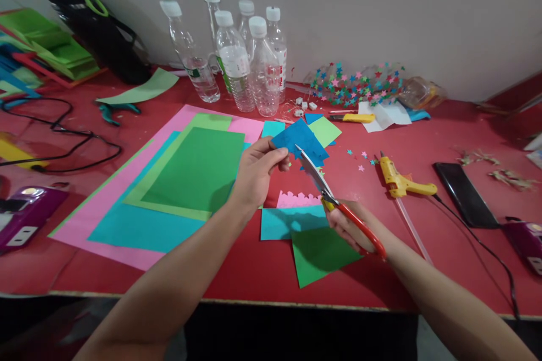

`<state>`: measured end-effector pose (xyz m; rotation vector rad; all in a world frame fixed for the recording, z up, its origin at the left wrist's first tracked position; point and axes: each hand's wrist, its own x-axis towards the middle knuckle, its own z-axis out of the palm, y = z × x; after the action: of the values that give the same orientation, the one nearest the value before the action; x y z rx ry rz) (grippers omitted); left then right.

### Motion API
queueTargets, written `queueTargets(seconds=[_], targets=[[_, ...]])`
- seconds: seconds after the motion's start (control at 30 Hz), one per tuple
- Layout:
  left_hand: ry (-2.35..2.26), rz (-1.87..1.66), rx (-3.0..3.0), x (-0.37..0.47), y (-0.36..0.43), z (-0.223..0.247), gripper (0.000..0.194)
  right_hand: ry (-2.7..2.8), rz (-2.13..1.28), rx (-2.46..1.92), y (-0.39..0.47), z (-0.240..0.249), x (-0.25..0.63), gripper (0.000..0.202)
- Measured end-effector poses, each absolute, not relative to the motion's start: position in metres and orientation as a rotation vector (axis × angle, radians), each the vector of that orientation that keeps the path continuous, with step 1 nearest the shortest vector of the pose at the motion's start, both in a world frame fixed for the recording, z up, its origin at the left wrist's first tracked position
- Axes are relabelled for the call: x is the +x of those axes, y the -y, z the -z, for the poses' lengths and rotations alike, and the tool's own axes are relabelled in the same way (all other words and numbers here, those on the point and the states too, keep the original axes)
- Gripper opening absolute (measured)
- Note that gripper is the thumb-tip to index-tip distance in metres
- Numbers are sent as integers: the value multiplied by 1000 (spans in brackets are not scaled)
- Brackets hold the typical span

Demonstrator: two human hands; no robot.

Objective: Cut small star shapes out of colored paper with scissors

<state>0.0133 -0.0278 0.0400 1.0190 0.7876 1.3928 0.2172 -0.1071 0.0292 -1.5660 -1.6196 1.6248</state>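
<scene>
Between thumb and fingers, my left hand [260,172] pinches a small dark blue sheet of paper [302,138] above the table. My right hand [351,223] grips red-handled scissors [322,183], whose blades point up and left and meet the near edge of the blue paper. How far apart the blades are is hard to tell. Under the scissors lie a pink strip with a notched edge [296,199], a light blue piece [277,224] and a green piece of paper [322,256].
Stacked coloured sheets [195,166] lie left. Plastic bottles [235,62] stand at the wall beside a pile of paper stars [359,84]. To the right are a yellow glue gun [402,177] and a black phone [466,194]; a yellow cutter [358,118] lies behind.
</scene>
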Motion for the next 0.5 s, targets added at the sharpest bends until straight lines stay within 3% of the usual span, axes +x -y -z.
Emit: queueTargets(seconds=[0.5], targets=[[-807,-1351,1104,13,29,-41,14,1605,-1603,-1578,109,-31,216,37]])
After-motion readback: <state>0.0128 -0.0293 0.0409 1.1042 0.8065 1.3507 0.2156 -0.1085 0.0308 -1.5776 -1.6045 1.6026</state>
